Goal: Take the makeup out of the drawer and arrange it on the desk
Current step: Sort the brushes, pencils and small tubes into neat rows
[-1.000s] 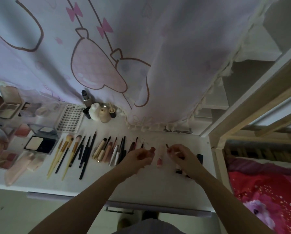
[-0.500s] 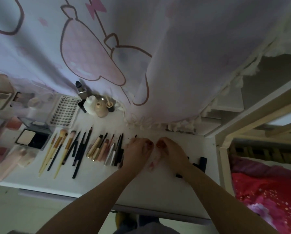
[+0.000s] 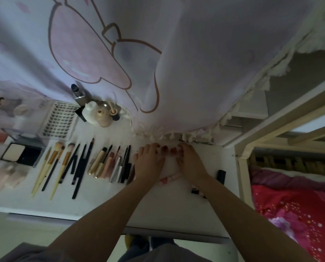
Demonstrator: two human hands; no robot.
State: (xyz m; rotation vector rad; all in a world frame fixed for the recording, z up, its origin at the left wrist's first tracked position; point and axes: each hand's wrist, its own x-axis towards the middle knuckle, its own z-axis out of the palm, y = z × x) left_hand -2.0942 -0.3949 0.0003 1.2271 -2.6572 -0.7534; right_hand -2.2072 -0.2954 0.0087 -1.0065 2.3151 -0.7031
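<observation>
Moved up the table since before: both hands, left hand and right hand, fingers curled, grip unclear; pink tube below, between wrists.

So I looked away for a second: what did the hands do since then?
Both hands came down: the left hand and right hand now lie side by side on the desk, over the pink tube. The brush row stayed put.
</observation>
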